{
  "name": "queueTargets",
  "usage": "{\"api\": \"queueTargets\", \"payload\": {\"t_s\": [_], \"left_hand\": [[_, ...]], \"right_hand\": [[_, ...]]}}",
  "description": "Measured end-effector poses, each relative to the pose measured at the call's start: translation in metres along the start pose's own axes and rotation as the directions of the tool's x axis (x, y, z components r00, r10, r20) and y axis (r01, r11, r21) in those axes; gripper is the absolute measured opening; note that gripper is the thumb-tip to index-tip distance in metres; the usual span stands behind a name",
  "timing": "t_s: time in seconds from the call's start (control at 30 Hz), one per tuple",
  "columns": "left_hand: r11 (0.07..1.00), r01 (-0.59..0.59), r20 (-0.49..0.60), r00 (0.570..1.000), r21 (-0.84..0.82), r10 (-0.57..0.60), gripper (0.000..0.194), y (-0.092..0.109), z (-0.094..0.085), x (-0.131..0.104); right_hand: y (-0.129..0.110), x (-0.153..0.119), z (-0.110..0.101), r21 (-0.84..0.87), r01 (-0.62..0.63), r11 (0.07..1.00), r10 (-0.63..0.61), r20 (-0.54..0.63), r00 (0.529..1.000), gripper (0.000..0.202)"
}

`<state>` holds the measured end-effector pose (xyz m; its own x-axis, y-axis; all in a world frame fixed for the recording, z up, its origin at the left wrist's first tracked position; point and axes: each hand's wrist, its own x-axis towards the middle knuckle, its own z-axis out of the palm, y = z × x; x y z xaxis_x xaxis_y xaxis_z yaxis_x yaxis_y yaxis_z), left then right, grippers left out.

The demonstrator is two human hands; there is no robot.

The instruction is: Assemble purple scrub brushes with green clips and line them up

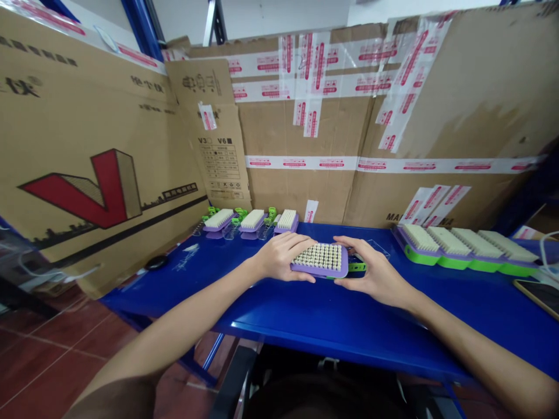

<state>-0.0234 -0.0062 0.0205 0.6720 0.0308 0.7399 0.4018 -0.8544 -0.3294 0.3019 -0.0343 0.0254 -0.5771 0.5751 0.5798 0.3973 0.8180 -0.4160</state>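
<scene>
Over the middle of the blue table, a purple brush with pale bristles faces up between my hands. My left hand is wrapped round its left end, fingers over the bristles and thumb along the near edge. My right hand has its fingers and thumb around a green part at the brush's right end. Whether the green part is joined to the brush cannot be made out. A clear plastic piece shows just behind my right hand.
Purple brushes with green parts and clear pieces stand at the table's back left. Several green-and-purple brushes form a row at the right, near a phone. Cardboard walls border the blue table. A black ring lies left.
</scene>
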Motion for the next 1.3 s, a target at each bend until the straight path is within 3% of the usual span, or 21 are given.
{"api": "queueTargets", "payload": {"t_s": [0.5, 0.8, 1.3], "left_hand": [[0.994, 0.015, 0.015, 1.000, -0.107, -0.013, 0.096, 0.000, 0.007, -0.005], [0.997, 0.074, 0.039, 0.997, -0.006, -0.074, 0.091, -0.007, 0.006, -0.006], [0.996, 0.082, 0.031, 0.996, 0.041, -0.083, 0.089, -0.003, 0.009, -0.003]], "right_hand": [[-0.011, 0.000, 0.000, 0.038, -0.016, 0.999, 0.015, 0.021, 1.000, 0.083], [-0.003, 0.000, 0.013, -0.097, 0.049, 0.994, -0.050, 0.000, 0.999, 0.079], [0.009, -0.002, 0.017, -0.059, -0.001, 0.998, 0.002, 0.023, 1.000, 0.098]]}}
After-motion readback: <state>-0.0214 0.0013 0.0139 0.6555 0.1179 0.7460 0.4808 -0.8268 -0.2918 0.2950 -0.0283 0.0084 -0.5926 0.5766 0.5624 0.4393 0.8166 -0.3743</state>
